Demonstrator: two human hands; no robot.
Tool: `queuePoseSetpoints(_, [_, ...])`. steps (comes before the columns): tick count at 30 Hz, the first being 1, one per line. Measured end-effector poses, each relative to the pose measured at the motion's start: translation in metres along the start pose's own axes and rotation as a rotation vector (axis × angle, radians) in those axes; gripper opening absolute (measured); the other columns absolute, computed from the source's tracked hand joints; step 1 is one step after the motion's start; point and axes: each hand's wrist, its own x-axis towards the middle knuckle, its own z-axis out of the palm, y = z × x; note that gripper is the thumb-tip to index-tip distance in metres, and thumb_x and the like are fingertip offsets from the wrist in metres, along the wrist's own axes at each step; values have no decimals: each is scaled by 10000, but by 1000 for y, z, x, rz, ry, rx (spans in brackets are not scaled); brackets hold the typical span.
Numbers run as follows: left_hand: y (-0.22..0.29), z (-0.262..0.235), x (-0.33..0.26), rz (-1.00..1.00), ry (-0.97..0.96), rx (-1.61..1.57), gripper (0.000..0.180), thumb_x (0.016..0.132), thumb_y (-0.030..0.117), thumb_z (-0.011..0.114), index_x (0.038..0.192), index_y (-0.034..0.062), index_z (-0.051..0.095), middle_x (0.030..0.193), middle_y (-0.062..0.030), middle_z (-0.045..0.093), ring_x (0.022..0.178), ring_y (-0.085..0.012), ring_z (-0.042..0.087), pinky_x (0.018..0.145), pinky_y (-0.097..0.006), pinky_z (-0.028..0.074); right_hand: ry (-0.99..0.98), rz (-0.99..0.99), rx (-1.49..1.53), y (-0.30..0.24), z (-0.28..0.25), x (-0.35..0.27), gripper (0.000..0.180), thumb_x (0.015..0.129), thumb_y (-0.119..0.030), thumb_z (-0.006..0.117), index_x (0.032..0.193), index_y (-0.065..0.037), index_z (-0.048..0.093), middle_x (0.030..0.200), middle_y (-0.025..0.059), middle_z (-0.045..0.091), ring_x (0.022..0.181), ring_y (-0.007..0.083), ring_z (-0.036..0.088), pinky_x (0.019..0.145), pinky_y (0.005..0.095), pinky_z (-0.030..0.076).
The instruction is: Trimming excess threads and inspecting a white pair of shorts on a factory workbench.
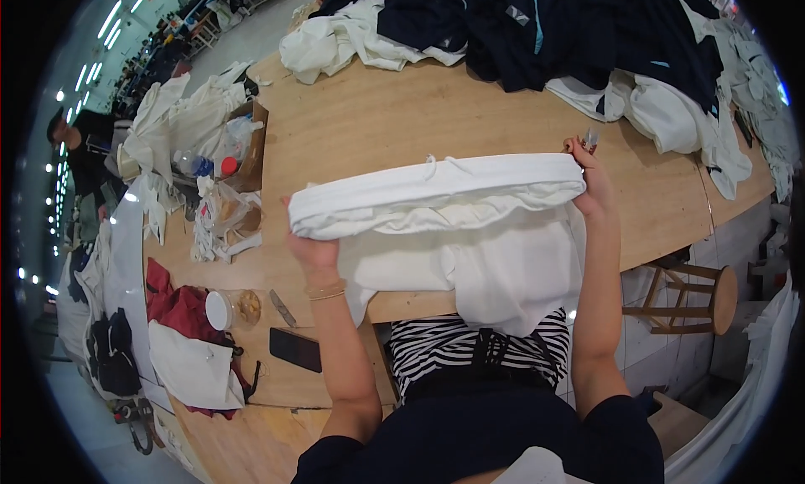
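Observation:
White drawstring pants (511, 262) are stretched out in front of me, the gathered waistband spanning the space between my hands. A short cord loops out at the middle of the band's upper edge. My left hand (314, 247) is closed around the left end of the waistband. At the other end, my right hand (592, 186) grips the band, and a small, partly clear object (590, 140) sticks up by its fingers, too small to name. The legs of the pants hang over the near table edge toward my lap.
On the wooden table (352, 123) dark navy garments (570, 31) are heaped at the back. At left stand a cardboard box (257, 148) with bottles, a white-lidded jar (220, 309), a phone (295, 350) and red cloth (178, 304). A wooden stool (723, 299) stands at right.

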Motion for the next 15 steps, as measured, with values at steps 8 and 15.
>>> queuePoseSetpoints(8, [-20,7,-13,-81,133,33,451,1005,350,397,1224,-14,546,1279,-174,561,1205,-333,512,1066,-484,360,-129,25,61,5,-1,-6,171,996,-220,489,925,-72,537,800,-2,570,732,97,568,670,253,477])
queuePoseSetpoints(15, [-27,12,-14,-125,236,100,474,984,395,433,1160,-18,586,1189,-181,615,1112,-336,581,994,-483,434,-197,-12,70,7,-3,-8,184,989,-225,504,875,-82,522,736,-9,534,684,101,549,634,257,471])
